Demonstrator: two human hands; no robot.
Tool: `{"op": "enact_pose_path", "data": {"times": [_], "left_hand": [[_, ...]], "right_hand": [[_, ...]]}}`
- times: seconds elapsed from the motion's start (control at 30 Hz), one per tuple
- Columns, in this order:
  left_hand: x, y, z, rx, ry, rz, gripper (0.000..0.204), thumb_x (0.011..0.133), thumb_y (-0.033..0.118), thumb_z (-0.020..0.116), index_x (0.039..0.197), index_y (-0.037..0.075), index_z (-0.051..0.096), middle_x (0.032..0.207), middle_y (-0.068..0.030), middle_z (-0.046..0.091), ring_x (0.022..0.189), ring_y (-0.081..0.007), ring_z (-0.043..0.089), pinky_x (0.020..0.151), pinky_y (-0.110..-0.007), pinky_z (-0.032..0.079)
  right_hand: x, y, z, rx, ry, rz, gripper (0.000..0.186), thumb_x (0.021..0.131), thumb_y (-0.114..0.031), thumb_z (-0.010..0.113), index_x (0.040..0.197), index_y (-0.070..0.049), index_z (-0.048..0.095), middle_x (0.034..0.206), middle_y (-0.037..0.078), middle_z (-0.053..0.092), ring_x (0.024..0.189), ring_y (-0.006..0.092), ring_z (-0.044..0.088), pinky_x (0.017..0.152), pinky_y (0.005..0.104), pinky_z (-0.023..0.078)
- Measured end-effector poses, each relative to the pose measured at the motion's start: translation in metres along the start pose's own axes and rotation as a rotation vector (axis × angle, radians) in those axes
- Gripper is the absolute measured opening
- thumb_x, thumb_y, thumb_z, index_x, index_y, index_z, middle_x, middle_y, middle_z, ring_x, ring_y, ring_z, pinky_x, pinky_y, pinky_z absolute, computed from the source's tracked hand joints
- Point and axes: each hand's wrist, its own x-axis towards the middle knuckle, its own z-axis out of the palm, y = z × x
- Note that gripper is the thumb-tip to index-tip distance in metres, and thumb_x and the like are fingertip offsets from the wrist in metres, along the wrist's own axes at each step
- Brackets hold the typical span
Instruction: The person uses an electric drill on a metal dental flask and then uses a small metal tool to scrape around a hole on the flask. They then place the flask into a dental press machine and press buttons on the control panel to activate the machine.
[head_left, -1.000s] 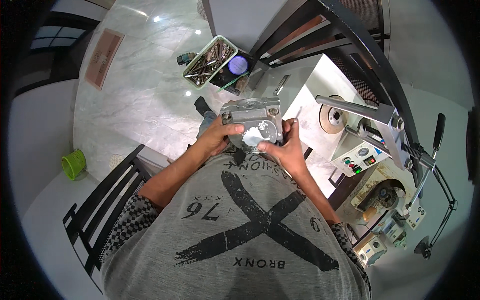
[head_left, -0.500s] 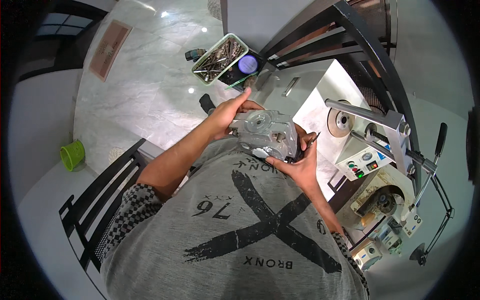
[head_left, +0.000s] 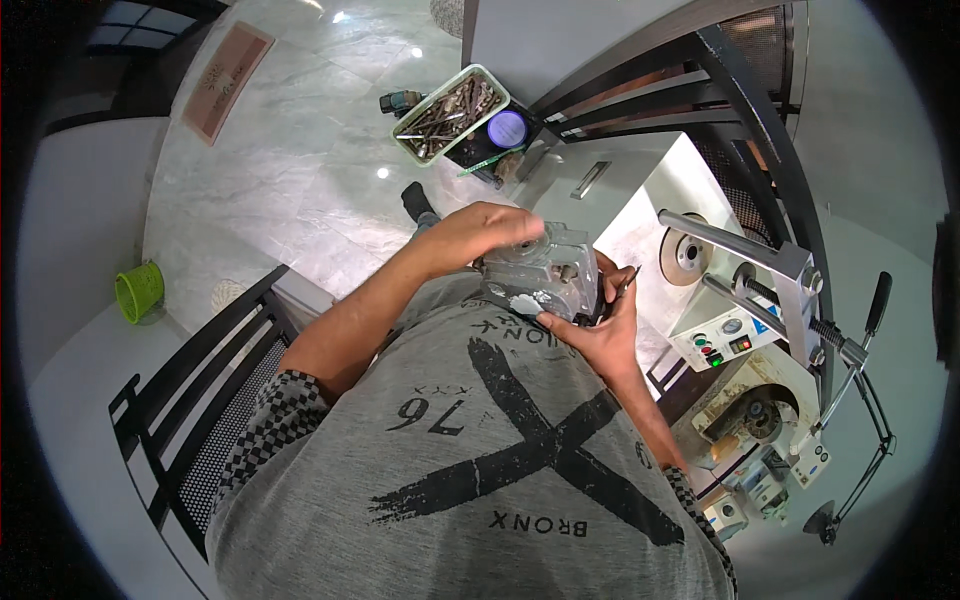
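Observation:
In front of my chest is a blocky grey, see-through case (head_left: 550, 285) with a round raised part on its upper face. A white patch lies on its near edge. My right hand (head_left: 608, 342) grips the case from the right, thumb on the near edge. A thin dark pointed tool (head_left: 630, 282) sticks out between the fingers of that hand. From the left, my left hand (head_left: 485, 232) reaches over the case, its curled fingers covering much of the round part. The fingertips are slightly blurred.
A machine with a disc (head_left: 686, 256) and steel bars stands at right, above a control panel (head_left: 728, 338). Beyond lie a tray (head_left: 424, 162) of metal pieces and a purple-lidded tub (head_left: 507, 129). Black chair (head_left: 215, 420), green basket (head_left: 140, 293) at left; dark railing (head_left: 740, 90) at upper right.
My left hand has shifted from the case's left side onto its top, over the round part. The right hand keeps its grip. The view has tilted slightly.

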Motion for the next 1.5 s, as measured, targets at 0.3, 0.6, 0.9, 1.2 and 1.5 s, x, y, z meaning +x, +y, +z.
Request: {"op": "enact_pose_path", "data": {"times": [0.3,0.6,0.9,1.2,1.5], "left_hand": [[0.01,-0.048,-0.013,-0.757,0.086,-0.261,0.052,0.103,0.045,0.061,0.129,0.002,0.069,0.115,-0.0129,0.075,0.105,-0.0185,0.07,0.094,-0.032,0.054],[-0.004,-0.082,0.004,-0.358,0.146,0.159,0.085,0.092,0.036,0.078,0.156,0.006,0.031,0.136,-0.0124,0.06,0.128,-0.0238,0.057,0.11,-0.037,0.043],[-0.077,-0.091,-0.063,-0.447,0.654,0.004,0.06,0.094,0.026,0.075,0.143,0.004,0.049,0.129,-0.0105,0.064,0.117,-0.0238,0.063,0.098,-0.038,0.054],[-0.183,-0.114,-0.136,-0.526,0.994,-0.018,0.053,0.098,0.037,0.071,0.138,0.006,0.054,0.122,-0.0074,0.065,0.109,-0.0191,0.066,0.091,-0.037,0.055],[-0.201,-0.048,-0.145,0.352,1.219,-0.017,0.088,0.078,0.03,0.092,0.144,0.002,0.041,0.128,-0.0156,0.06,0.116,-0.0253,0.06,0.098,-0.036,0.051]], "right_hand": [[0.008,-0.009,0.004,-0.037,-0.09,0.221,0.072,0.071,-0.007,0.094,0.104,-0.011,0.031,0.125,0.02,0.055,0.122,0.0229,0.054,0.105,0.0375,0.045],[0.028,0.056,0.06,0.482,0.092,0.36,0.056,0.085,-0.014,0.086,0.122,-0.001,0.047,0.116,0.012,0.06,0.109,0.0196,0.061,0.094,0.0324,0.051],[0.091,0.053,0.164,0.884,-0.32,0.723,0.069,0.091,-0.062,0.07,0.115,0.001,0.056,0.1,0.009,0.061,0.1,0.0199,0.06,0.09,0.0347,0.048],[0.21,0.34,0.269,0.386,-0.005,1.023,0.041,0.101,-0.051,0.057,0.097,-0.01,0.061,0.075,0.004,0.056,0.058,0.0194,0.051,0.05,0.0379,0.047],[0.276,0.374,0.285,0.213,0.081,0.959,0.046,0.089,-0.037,0.072,0.122,-0.005,0.066,0.102,0.012,0.065,0.093,0.0238,0.063,0.077,0.0414,0.054]]}}
